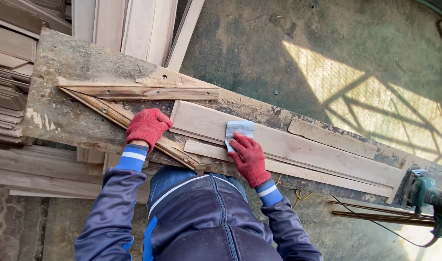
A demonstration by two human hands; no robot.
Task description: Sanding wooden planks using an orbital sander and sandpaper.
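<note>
A long pale wooden plank (298,147) lies along a worn workbench (71,63). My right hand (249,157), in a red knit glove, presses a grey sheet of sandpaper (239,129) flat against the plank near its left end. My left hand (147,126), also in a red glove, rests closed on a thin diagonal wooden strip (107,110) fixed to the bench, just left of the plank's end. A second horizontal strip (148,92) meets the diagonal one in a wedge shape behind my left hand.
A green power saw (431,198) with a black cable lies at the bench's right end. Stacks of planks (18,96) sit to the left, and boards (134,26) lean at the top. A short wood offcut (330,137) lies beyond the plank. Thin rods (375,215) rest on the concrete floor.
</note>
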